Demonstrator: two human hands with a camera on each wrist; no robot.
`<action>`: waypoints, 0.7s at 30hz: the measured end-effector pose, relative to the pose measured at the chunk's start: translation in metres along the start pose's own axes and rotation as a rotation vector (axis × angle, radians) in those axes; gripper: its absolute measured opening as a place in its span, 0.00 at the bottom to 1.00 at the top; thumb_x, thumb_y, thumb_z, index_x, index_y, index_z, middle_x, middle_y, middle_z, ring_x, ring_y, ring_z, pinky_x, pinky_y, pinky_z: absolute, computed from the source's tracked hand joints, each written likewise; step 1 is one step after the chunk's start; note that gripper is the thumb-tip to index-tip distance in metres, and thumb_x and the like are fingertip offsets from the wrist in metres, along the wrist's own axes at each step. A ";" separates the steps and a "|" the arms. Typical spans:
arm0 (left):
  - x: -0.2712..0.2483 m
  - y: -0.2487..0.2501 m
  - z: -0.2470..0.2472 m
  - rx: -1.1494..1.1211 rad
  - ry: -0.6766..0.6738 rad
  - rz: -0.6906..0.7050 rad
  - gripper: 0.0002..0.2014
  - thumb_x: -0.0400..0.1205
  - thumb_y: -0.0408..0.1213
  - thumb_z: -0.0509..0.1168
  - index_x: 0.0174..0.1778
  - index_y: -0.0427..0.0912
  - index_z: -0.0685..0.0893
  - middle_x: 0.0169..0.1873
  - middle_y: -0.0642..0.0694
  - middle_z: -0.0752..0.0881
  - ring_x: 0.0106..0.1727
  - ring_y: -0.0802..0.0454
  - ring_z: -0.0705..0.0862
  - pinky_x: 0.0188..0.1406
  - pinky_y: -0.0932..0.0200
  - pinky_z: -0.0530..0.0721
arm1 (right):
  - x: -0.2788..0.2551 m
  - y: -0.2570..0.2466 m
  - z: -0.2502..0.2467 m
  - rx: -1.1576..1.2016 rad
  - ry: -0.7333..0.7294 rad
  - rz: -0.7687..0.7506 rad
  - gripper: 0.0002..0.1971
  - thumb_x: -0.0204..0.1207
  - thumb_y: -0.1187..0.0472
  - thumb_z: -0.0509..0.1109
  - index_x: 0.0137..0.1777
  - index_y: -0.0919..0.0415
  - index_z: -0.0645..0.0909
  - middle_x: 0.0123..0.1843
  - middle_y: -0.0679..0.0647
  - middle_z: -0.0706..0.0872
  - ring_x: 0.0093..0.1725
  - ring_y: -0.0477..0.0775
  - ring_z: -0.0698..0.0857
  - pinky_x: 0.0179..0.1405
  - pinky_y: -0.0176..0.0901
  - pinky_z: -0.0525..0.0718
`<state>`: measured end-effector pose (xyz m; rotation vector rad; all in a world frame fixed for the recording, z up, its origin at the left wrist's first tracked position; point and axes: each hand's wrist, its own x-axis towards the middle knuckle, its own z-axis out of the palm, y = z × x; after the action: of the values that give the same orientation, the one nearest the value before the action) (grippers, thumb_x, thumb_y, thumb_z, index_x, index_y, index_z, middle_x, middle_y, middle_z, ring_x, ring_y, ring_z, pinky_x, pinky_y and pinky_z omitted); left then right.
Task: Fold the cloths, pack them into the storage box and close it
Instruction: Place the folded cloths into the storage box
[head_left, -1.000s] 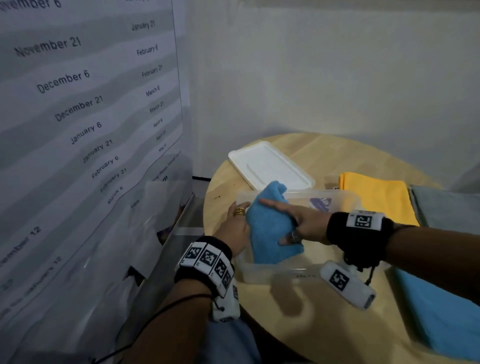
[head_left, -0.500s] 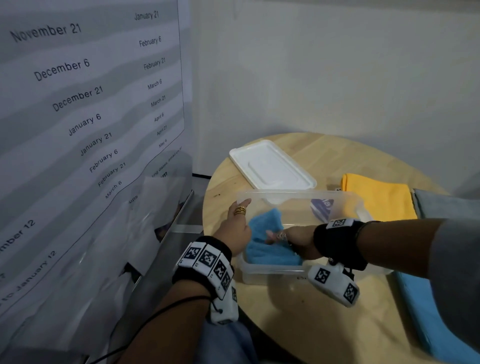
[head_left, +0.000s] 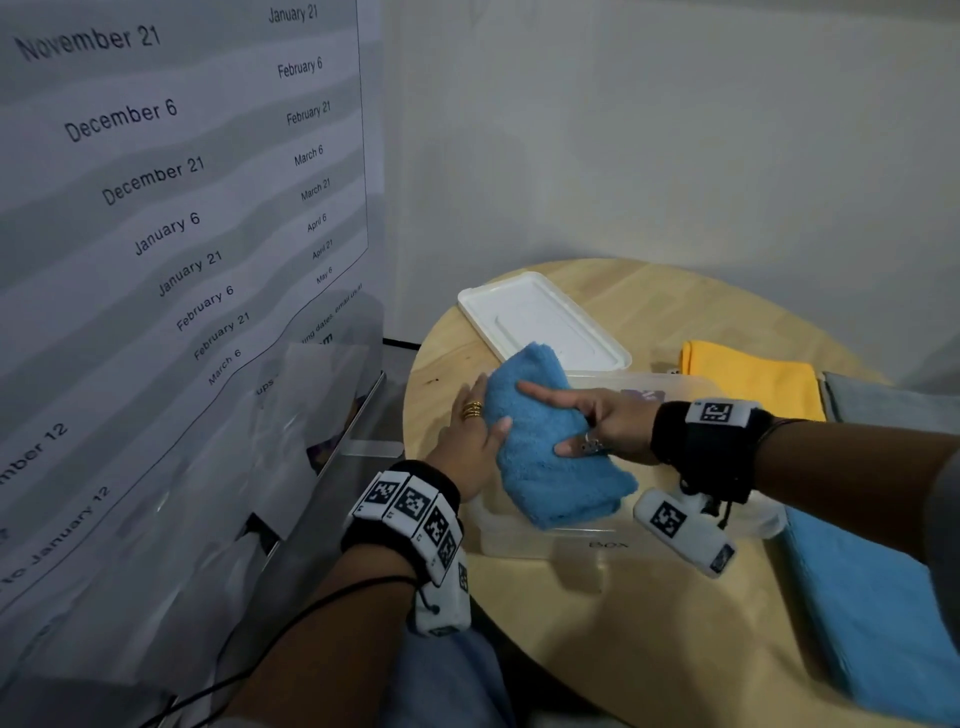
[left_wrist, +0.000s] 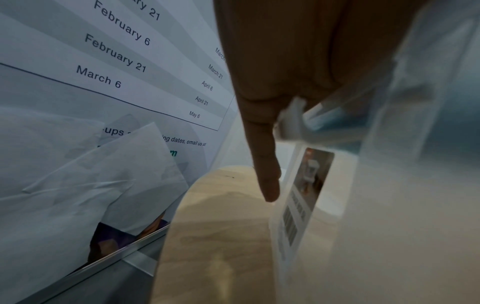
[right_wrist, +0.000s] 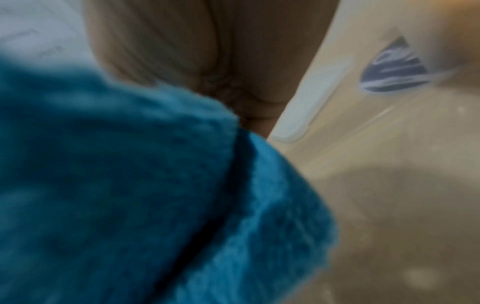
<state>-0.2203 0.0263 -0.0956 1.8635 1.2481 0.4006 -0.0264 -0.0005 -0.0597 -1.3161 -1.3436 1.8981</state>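
Note:
A folded fluffy blue cloth (head_left: 540, 457) is held tilted over the left end of the clear storage box (head_left: 571, 540), its lower end inside the rim. My right hand (head_left: 543, 418) grips it, index finger along the top and thumb underneath. My left hand (head_left: 491, 405) lies flat against the cloth's left side, thumb touching it, by the box's end. In the left wrist view, a straight finger (left_wrist: 265, 164) points down along the labelled box wall (left_wrist: 298, 205). The right wrist view, blurred, shows the cloth (right_wrist: 130, 185) over the box (right_wrist: 389, 144). The white lid (head_left: 540, 322) lies behind the box.
On the round wooden table (head_left: 597, 623) lie a yellow cloth (head_left: 748, 379), a grey cloth (head_left: 883, 405) and a flat blue cloth (head_left: 883, 613) to the right of the box. A poster board with dates (head_left: 182, 260) stands close on the left.
Half a second ago the blue cloth was pressed low inside the box. It has since come back up above the rim in my right hand. My left hand stayed by the box's left end.

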 end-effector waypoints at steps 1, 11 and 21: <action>-0.001 0.002 -0.001 0.054 -0.014 -0.031 0.34 0.86 0.49 0.53 0.82 0.54 0.40 0.82 0.47 0.36 0.83 0.40 0.47 0.80 0.43 0.49 | 0.002 0.006 0.000 0.033 0.002 0.022 0.42 0.59 0.65 0.77 0.73 0.41 0.68 0.72 0.52 0.78 0.67 0.52 0.82 0.60 0.45 0.84; -0.004 0.015 -0.004 0.452 -0.195 -0.208 0.42 0.70 0.54 0.73 0.78 0.53 0.62 0.81 0.42 0.40 0.77 0.33 0.61 0.74 0.45 0.69 | 0.029 0.015 0.031 -0.468 -0.017 0.482 0.49 0.78 0.80 0.54 0.78 0.38 0.26 0.84 0.60 0.46 0.79 0.65 0.60 0.75 0.57 0.68; -0.021 0.043 -0.010 0.871 -0.166 -0.092 0.27 0.74 0.55 0.70 0.67 0.48 0.76 0.81 0.42 0.36 0.82 0.36 0.41 0.76 0.30 0.52 | 0.046 0.013 0.046 -0.786 0.086 0.529 0.40 0.81 0.65 0.61 0.83 0.53 0.37 0.79 0.66 0.63 0.62 0.56 0.73 0.57 0.42 0.76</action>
<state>-0.2097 0.0059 -0.0524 2.4588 1.5139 -0.4221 -0.0855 0.0091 -0.0883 -2.2885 -1.9375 1.6082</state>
